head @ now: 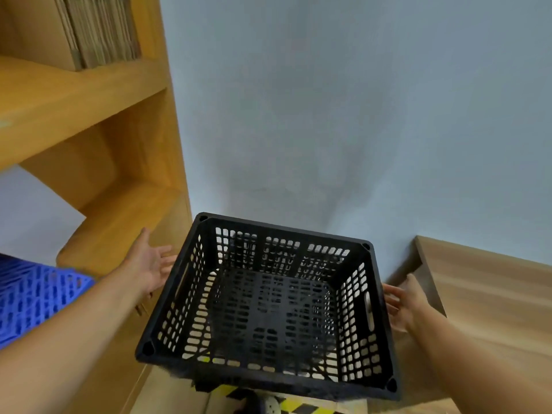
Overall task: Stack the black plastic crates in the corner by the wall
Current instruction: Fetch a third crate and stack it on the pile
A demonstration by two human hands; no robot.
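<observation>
Crate [270, 303] of black plastic sat upright by the pale wall [328, 100], between a wooden shelf unit [119, 186] and a wooden worktop [484, 297] | my left hand [149, 264] and right hand [403, 306] flanked its sides, fingers spread, gripping nothing | blue crate [35, 297] lay at far left.

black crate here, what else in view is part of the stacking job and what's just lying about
Part of the job:
black crate, standing by the wall
left hand, open beside the crate
right hand, open beside the crate

Just lying about:
blue crate
wooden shelf unit
cardboard on the shelf
wooden surface
yellow-black floor tape
</observation>
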